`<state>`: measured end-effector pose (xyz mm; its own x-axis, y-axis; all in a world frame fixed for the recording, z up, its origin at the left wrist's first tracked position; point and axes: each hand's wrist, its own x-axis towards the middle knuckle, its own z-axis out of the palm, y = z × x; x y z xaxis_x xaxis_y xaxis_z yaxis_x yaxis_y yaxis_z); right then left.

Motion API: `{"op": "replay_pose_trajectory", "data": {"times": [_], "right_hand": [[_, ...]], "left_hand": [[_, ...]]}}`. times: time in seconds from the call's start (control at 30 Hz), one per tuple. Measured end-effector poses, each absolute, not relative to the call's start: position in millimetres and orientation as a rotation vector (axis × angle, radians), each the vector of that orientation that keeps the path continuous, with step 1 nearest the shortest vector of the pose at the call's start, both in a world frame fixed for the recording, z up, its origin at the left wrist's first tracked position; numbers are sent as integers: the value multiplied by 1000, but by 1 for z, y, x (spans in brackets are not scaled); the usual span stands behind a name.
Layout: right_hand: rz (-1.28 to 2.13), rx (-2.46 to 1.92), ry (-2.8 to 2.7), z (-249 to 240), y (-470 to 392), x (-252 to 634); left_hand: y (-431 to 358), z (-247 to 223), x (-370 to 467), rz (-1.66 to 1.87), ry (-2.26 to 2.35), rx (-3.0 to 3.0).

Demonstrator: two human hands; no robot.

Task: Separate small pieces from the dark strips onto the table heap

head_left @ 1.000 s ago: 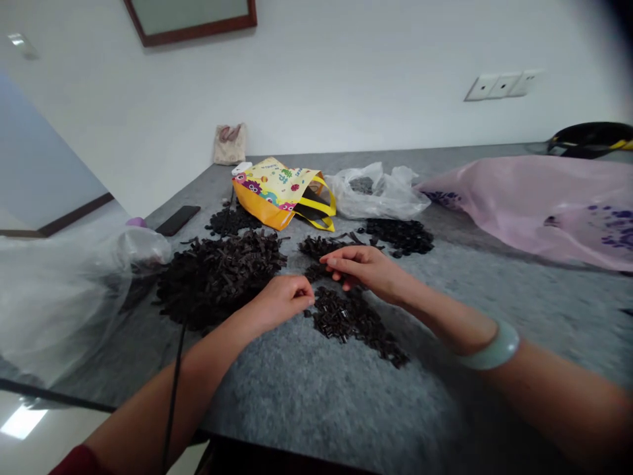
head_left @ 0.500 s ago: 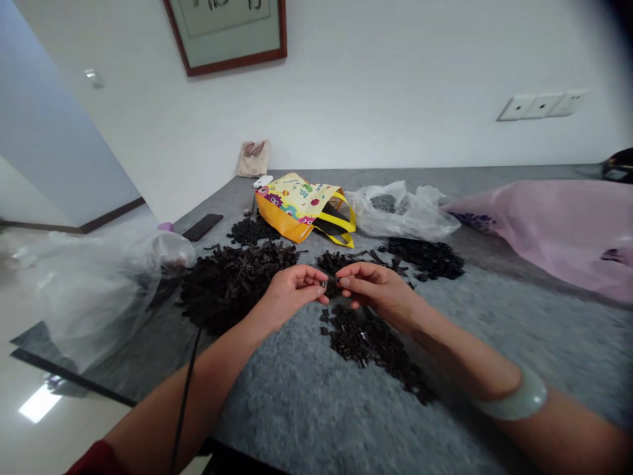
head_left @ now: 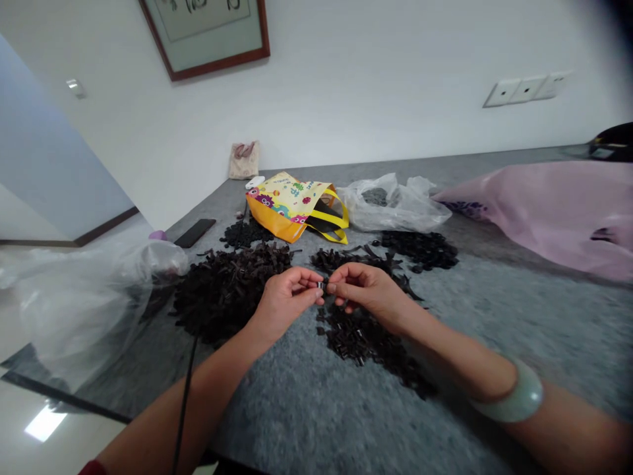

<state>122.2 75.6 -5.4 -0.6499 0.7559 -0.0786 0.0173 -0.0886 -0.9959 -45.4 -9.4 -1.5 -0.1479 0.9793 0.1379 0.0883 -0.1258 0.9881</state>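
My left hand pinches a small shiny black piece between thumb and fingertips. Against it, my right hand is closed in a pinch on a tiny dark piece, mostly covered by the fingers. The fingertips of both hands nearly meet over the grey table. Just below them spreads a pile of small glossy black pieces. To the left lies a big heap of short black strips, with a smaller group of strips behind the hands.
Farther back are round black pieces, another dark pile, a yellow cartoon bag and a clear plastic bag. A pink bag lies right, a clear bag left. A dark cable crosses by my left forearm.
My hands have come together, bringing the right hand's tiny dark piece up to the left hand's shiny black piece. The whole view has shifted slightly.
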Motion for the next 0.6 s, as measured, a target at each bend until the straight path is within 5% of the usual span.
{"op": "replay_pose_trajectory", "data": {"times": [0.6], "right_hand": [[1679, -871, -1692, -2, 70, 120]], "left_hand": [[-8, -7, -44, 1412, 1334, 1334]]}}
